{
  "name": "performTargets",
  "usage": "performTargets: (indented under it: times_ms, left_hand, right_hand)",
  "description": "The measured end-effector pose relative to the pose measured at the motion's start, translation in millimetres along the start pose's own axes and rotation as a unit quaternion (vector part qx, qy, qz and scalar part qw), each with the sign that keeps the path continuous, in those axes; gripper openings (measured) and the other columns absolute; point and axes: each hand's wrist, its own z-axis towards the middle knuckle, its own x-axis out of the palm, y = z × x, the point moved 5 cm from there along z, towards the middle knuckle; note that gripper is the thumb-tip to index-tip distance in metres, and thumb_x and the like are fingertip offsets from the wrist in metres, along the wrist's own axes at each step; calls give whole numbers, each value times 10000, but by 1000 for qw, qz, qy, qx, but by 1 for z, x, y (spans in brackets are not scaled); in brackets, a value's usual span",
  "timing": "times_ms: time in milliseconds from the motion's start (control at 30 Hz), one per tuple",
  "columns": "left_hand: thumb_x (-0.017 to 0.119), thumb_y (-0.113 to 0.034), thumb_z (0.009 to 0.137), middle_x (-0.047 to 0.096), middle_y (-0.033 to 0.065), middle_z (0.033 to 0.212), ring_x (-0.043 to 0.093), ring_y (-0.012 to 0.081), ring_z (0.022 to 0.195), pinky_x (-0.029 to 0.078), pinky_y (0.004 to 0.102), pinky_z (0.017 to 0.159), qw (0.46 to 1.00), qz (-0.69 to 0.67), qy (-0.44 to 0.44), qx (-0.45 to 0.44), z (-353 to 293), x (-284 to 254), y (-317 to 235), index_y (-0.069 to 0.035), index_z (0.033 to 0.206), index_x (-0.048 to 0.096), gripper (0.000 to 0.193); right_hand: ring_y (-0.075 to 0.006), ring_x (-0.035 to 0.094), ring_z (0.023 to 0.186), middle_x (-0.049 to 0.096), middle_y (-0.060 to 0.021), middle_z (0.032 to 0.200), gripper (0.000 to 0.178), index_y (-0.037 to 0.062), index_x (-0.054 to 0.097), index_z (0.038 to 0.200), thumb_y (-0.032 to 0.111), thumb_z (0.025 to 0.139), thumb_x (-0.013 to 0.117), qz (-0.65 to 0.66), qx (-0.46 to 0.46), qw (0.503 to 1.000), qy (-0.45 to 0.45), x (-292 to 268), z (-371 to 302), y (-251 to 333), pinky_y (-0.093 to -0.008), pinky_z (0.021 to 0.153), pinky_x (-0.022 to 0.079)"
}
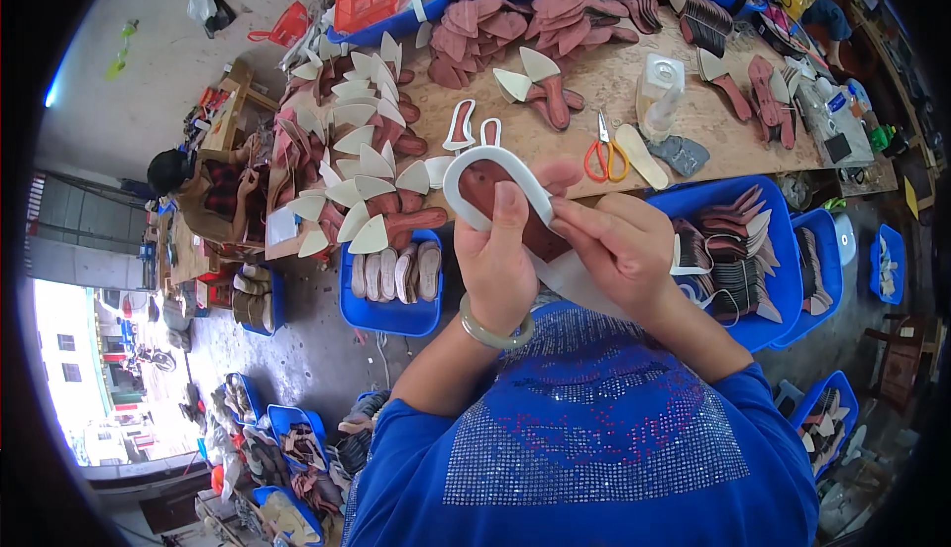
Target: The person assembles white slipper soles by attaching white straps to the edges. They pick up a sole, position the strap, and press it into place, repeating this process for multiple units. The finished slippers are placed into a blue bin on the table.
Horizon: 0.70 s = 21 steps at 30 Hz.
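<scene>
A dark red shoe sole [479, 186] is gripped between the left thumb and fingers [508, 212], before the worktop [606, 76]; its white edging [452, 186] is pinched by the right fingers [586, 232]. Red, letter-like marks, illegible, are borne by the blue shirt [594, 349].

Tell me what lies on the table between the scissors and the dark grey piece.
A cream sole-shaped piece lies between the scissors and the dark grey piece, as the head view shows.
</scene>
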Motion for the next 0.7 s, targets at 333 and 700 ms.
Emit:
performTargets:
  times_ms: [333,700]
  left_hand:
    - [586,-96,898,655,147,966,636,178,874,511,280,767,997,64,-6,-44,-8,-3,5,58,1046,534,219]
    - [523,-153,938,609,120,813,609,204,794,476,319,754,997,24,-66,-42,-6,-2,0,21,881,546,185]
  right_hand:
    - [-224,634,660,653,-107,767,147,26,682,913,75,774,687,113,116,984,79,6,-1,-14,-288,574,475]
    - [-176,590,597,605,-53,661,163,42,700,889,58,728,713,100,142,975,141,-10,-13,-21,-282,545,446]
